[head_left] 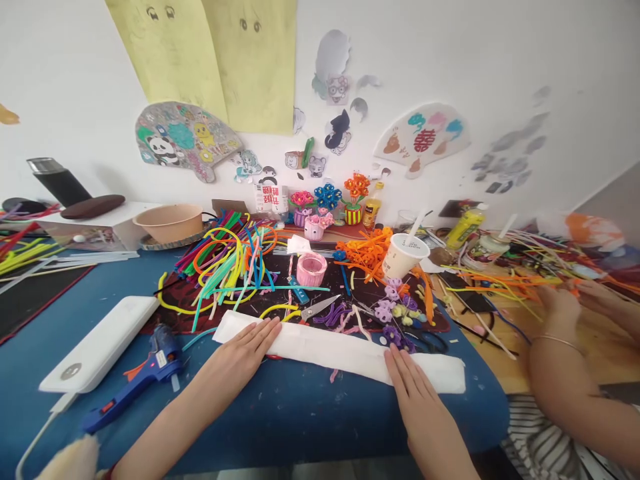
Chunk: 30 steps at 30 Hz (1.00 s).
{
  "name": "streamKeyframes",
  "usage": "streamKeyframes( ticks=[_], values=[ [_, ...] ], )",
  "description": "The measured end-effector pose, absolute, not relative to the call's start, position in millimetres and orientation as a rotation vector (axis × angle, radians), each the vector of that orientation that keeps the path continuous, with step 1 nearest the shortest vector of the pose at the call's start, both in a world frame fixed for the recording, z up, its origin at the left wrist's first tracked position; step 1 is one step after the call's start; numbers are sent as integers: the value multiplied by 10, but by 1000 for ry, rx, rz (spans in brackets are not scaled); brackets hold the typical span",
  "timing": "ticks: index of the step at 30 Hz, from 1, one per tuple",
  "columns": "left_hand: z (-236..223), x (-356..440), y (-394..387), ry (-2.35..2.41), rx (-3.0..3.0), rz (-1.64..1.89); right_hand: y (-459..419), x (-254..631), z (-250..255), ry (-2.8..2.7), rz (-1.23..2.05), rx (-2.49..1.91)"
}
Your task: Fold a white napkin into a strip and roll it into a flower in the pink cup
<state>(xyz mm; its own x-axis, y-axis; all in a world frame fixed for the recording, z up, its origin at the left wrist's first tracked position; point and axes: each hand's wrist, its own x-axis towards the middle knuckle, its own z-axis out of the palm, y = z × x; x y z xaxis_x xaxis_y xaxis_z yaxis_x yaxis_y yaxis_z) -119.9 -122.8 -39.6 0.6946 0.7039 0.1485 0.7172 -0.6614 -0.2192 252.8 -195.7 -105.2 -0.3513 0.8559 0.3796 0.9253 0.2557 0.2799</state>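
A long white folded tissue strip lies across the blue table in front of me. My left hand rests flat on its left end, fingers straight and together. My right hand presses flat on the strip toward its right end. Neither hand grips anything. Just behind the strip lie scissors, purple pipe-cleaner flowers and a pink woven cup.
A blue glue gun and a white power bank lie at left. Piles of coloured pipe cleaners, a paper cup and small flower pots fill the middle. Another person's hands work at right.
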Motion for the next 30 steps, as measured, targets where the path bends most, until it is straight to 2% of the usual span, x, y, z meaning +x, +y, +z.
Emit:
streamKeyframes(
  ticks=[7, 10, 15, 30],
  values=[
    [-219, -952, -1341, -1259, -2570, -120, -1976, 2318, -732, -2252, -483, -1751],
    [-241, -633, -1343, -1225, -2514, -192, -1838, 1982, -563, -2230, -371, -1599],
    [-381, -299, -1356, -1235, -2524, -268, -1590, 1618, -701, -2207, -274, -1429],
    [-428, -373, -1323, -1284, -2436, -436, -1645, 1578, -844, -2136, -450, -1257]
  ],
)
